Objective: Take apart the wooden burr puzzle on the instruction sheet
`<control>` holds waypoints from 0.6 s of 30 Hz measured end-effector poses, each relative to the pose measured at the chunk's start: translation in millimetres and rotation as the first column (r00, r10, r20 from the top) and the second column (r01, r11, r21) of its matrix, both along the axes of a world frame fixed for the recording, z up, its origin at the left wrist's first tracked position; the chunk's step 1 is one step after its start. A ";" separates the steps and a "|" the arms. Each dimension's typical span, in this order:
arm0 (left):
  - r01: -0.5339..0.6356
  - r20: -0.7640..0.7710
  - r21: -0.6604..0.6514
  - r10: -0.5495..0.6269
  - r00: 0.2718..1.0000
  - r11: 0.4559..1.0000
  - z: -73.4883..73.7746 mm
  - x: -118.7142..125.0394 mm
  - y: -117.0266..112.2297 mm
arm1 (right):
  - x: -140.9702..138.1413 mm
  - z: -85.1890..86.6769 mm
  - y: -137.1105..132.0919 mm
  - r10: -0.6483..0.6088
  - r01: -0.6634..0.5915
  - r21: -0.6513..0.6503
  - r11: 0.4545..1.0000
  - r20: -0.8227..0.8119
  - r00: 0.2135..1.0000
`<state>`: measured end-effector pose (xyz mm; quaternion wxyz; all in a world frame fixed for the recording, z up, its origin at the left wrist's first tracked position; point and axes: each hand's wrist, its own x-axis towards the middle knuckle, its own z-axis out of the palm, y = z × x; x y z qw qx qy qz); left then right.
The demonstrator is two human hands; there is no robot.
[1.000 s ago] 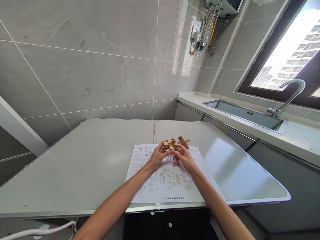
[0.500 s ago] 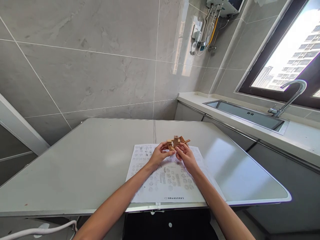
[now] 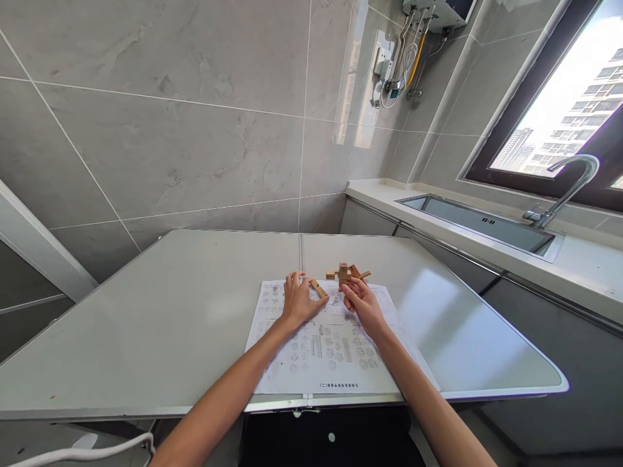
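Note:
My left hand (image 3: 300, 299) grips a small wooden puzzle piece (image 3: 318, 288) between thumb and fingers, over the upper part of the printed sheet (image 3: 302, 350). Just to its right, my right hand (image 3: 363, 301) is closed on an upright wooden puzzle block (image 3: 343, 271) by its fingertips. Another light wooden block (image 3: 331, 275) shows left of the upright one; whether it touches is unclear. Behind the right fingers are more wooden sticks (image 3: 363, 275), partly hidden. The two hands are apart.
The sheet lies near the front edge of a white folding table (image 3: 146, 324) with a seam down its middle. On the right is a counter (image 3: 594, 259) with a sink (image 3: 481, 224) and a faucet (image 3: 564, 188). A tiled wall (image 3: 195, 149) stands behind.
My left hand has moved left, away from my right hand, taking a small wooden puzzle piece with it. My right hand has hardly moved and still holds the upright block.

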<state>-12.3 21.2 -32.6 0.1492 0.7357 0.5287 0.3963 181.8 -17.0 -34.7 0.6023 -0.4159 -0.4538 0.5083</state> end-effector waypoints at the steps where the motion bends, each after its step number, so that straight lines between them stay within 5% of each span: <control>1: -0.008 -0.014 0.000 0.008 1.000 1.000 -1.0 -0.8 1.2 | 0.0 -0.5 0.4 0.005 -0.005 0.000 1.000 0.000 1.000; 13: 0.005 -0.085 0.017 -0.003 0.996 1.000 -0.2 -4.0 1.9 | 0.4 -4.9 2.4 0.047 -0.048 -0.023 0.999 -0.026 0.999; 18: 0.081 -0.012 0.121 -0.080 0.997 0.989 8.6 1.1 -3.4 | -0.6 -3.2 1.0 0.044 -0.045 -0.032 0.998 -0.047 0.998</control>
